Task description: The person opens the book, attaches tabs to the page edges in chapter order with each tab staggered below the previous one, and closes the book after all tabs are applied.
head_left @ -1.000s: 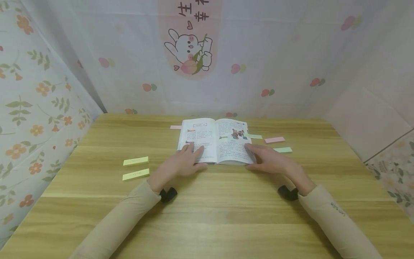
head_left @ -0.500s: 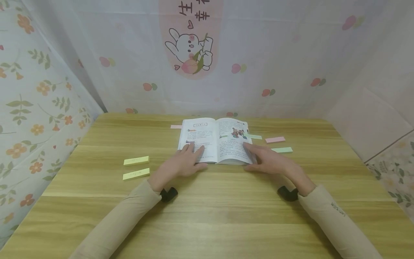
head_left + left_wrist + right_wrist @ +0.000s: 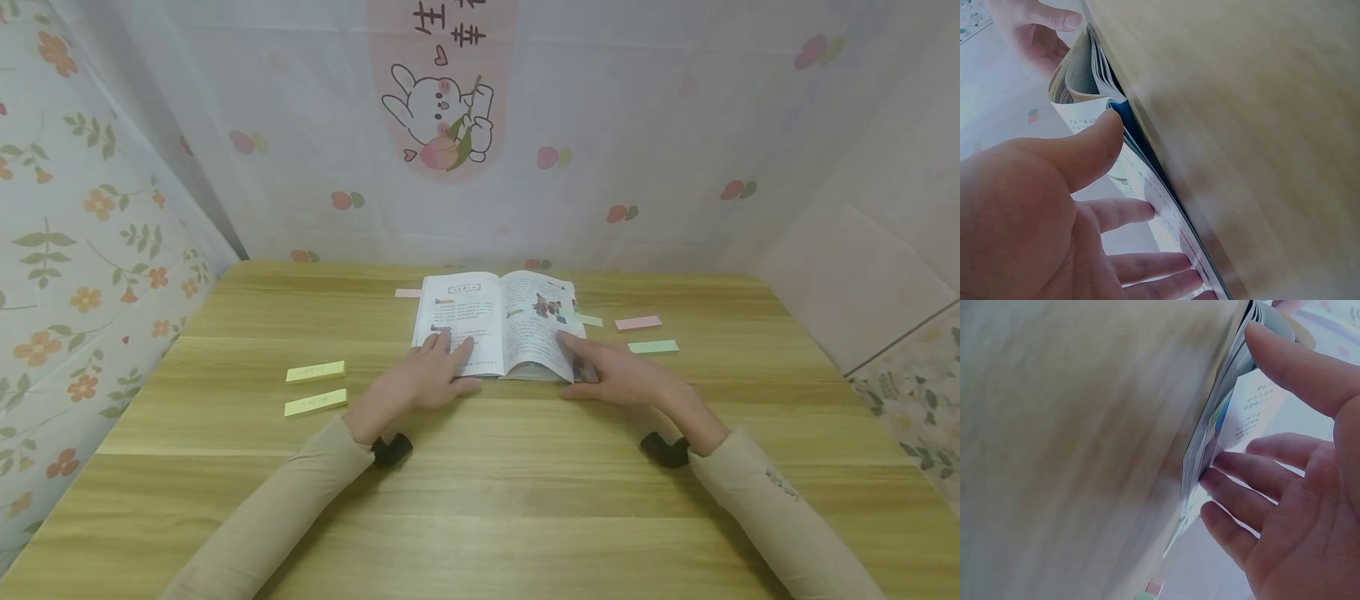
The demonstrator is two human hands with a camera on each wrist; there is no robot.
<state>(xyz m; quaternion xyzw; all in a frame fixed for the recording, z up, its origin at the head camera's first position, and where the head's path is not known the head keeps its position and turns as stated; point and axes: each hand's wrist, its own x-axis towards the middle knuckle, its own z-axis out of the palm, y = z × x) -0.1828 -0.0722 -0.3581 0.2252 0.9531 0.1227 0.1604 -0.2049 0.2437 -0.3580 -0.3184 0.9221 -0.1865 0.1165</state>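
Observation:
An open book [image 3: 476,312] with printed text and a small coloured picture lies in the middle of the table in the head view. My left hand [image 3: 420,375] rests on the lower part of its left page, fingers extended. At the lower right corner, my right hand [image 3: 626,375] touches the right page [image 3: 531,346], which bows upward off the sheets beneath. In the right wrist view the fingers [image 3: 1254,469] meet that raised page, and the thumb [image 3: 1291,365] stands apart from them. A green sticky tab [image 3: 588,319] juts from the right side, a pink tab [image 3: 407,293] from the left.
Two yellow sticky-note pads [image 3: 315,372] lie on the wooden table [image 3: 495,500] to the left. A pink pad [image 3: 638,323] and a green pad [image 3: 653,347] lie right of the book. A printed curtain [image 3: 555,225] hangs behind the table.
My right hand has shifted slightly left, and the right page's lower corner has bent up and leftward, uncovering part of the sheet below. My left hand has stayed put.

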